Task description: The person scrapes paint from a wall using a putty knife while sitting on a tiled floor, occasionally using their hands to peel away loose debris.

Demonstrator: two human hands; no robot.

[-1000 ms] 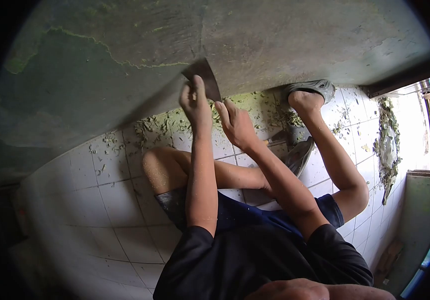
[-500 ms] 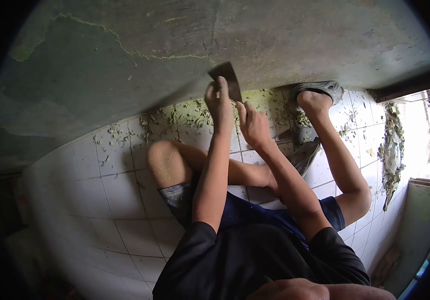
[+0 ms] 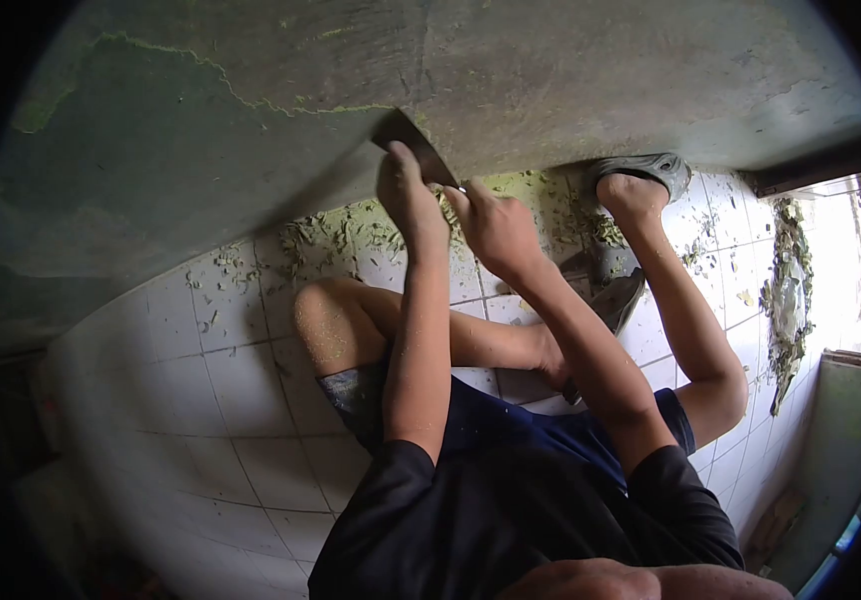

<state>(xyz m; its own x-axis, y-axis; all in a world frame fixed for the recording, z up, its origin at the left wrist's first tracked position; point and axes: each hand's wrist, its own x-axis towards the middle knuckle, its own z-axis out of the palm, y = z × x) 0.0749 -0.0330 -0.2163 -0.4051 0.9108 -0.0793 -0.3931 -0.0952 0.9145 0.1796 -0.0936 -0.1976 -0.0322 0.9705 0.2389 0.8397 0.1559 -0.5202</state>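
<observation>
At the wall [image 3: 571,80], w/ L hand [image 3: 416,208] & R hand [image 3: 503,238] both clamped on the blade [image 3: 419,145], best hold it low-angle & press evenly.

I count two hands, my left hand [image 3: 413,205] and my right hand [image 3: 501,232], one flat metal blade [image 3: 417,146], two grey clogs [image 3: 669,174], one black T-shirt [image 3: 511,515], and one pair of blue shorts [image 3: 491,420].

2 hands [image 3: 459,215] close together, both arms extended forward
</observation>
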